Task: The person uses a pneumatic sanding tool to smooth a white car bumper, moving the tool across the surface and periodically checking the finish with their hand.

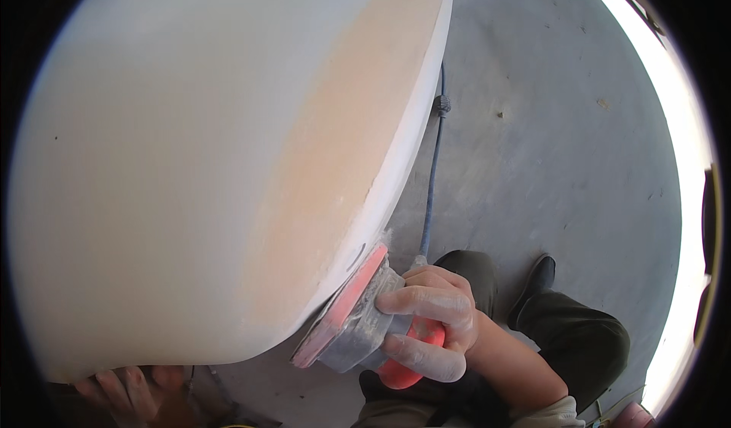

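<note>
A large, smooth white curved panel [175, 161] fills the left and middle of the view, with a peach-tan band [343, 123] near its right side. My right hand [434, 314], dusted white, is closed around a power sander [358, 321] with a grey body, a red top and a red-edged pad. The pad is tilted against the panel's lower right edge. At the lower left, my left hand [133, 390] is at the panel's bottom edge, fingers stretched out and slightly apart; its palm is in shadow. Whether its fingertips press on the panel is hard to see.
A blue-grey hose [432, 177] with a dark coupling [442, 106] runs from the sander up along the panel's right side. Grey floor [563, 138] lies to the right, with scattered specks. My dark-trousered leg [579, 336] and dark shoe [539, 279] are close to the sander.
</note>
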Demonstrator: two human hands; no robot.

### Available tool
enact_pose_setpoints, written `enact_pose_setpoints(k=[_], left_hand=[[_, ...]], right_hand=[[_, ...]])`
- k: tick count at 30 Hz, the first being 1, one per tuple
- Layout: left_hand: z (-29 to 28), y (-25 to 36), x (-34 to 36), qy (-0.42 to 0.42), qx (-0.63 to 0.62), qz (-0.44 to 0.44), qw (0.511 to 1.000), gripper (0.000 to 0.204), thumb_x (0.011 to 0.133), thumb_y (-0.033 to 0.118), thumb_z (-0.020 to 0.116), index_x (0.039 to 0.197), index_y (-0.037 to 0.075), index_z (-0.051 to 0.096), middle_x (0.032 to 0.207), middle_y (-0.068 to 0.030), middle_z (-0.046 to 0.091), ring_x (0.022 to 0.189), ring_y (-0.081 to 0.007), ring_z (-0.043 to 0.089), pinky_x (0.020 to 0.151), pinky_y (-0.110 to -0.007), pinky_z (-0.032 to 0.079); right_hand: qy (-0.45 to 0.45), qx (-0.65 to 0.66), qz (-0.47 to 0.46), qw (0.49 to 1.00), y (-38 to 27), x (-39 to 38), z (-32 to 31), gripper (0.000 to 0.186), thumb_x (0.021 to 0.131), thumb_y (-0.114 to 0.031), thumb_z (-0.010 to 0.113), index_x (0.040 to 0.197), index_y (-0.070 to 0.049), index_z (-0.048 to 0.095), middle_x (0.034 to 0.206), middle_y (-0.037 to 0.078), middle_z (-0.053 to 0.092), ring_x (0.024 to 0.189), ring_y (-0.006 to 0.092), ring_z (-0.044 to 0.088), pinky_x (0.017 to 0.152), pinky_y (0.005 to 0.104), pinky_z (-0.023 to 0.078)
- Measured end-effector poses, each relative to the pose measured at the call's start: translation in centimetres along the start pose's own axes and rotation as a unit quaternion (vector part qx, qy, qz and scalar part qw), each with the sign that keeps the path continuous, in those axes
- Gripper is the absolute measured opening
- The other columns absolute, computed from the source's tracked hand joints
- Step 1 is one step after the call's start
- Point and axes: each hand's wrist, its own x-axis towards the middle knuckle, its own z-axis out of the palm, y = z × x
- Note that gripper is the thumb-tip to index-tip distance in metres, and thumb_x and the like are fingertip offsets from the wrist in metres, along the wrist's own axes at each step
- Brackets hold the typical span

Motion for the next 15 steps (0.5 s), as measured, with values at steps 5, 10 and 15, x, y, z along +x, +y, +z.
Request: enact_pose_setpoints(k=[5,10,15], left_hand=[[1.7,-1.3,-0.1,0.094,-0.060,0.065,0.992,0.041,0.109,0.036,0.047,0.132,0.004,0.057,0.135,-0.0259,0.063,0.124,-0.0483,0.062,0.106,-0.066,0.043],[2.5,-1.2,0.5,0.120,-0.050,0.091,0.987,0.042,0.107,0.033,0.047,0.137,0.006,0.058,0.150,-0.0201,0.054,0.139,-0.0456,0.051,0.117,-0.063,0.036],[2.6,-0.4,1.5,0.113,-0.091,0.077,0.986,0.043,0.105,0.031,0.047,0.138,0.007,0.059,0.154,-0.0180,0.052,0.150,-0.0421,0.037,0.125,-0.060,0.029]], right_hand=[[0.011,0.035,0.015,0.999,-0.1,0.2,-0.8,0.049,0.078,-0.007,0.078,0.121,-0.018,0.059,0.122,0.019,0.061,0.073,0.0193,0.064,0.058,0.0282,0.053],[-0.068,0.020,0.068,0.995,-0.6,0.0,-1.4,0.049,0.078,-0.005,0.080,0.122,-0.017,0.062,0.122,0.019,0.061,0.091,0.0262,0.068,0.068,0.0325,0.057],[-0.036,0.028,0.120,0.992,-0.7,-0.1,-1.5,0.057,0.071,-0.011,0.089,0.123,-0.017,0.064,0.122,0.018,0.060,0.096,0.0288,0.068,0.072,0.0346,0.059]])
